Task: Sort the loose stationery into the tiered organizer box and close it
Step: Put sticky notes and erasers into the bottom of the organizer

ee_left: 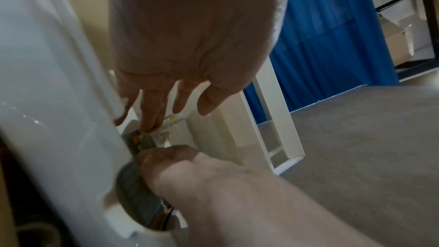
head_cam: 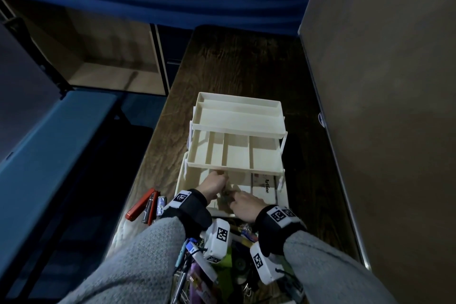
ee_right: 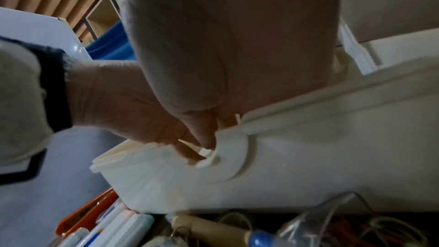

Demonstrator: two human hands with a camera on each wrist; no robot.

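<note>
The organizer [head_cam: 234, 153] stands open on the counter [head_cam: 246, 61], its three tiers stepped back toward 12 o'clock. The two upper trays look bare. Both hands are down in the bottom bin at 6 o'clock of the box.

The left hand [head_cam: 213, 184] reaches in at the bin's 9 o'clock side with fingers pointing down. In the left wrist view its fingertips [ee_left: 152, 125] press on or pinch a small flat pack [ee_left: 140, 141] with coloured strips, lying against the near wall. Whether they truly close round it I cannot tell. The right hand [head_cam: 246, 202] comes in from 5 o'clock with its fingers curled at the same pack, seemingly holding its near end. Its fingertips are hidden behind the wall in the right wrist view.

A white box marked Artline [head_cam: 264, 186] already lies in the bin toward 3 o'clock, just beside the hands.

The step in hand looks like seating this pack in the bottom bin, early in the sorting. Plenty of loose stationery remains: a red stapler [head_cam: 140, 205] near the box's 8 o'clock corner, and a heap of pens and clips [head_cam: 195, 269] at 6 o'clock beneath the wrists.

Next, I judge, the pack wants laying flat, both hands letting go and lifting clear of the middle tray's front edge, then one hand going to the heap. Closing the tiers comes last.
</note>
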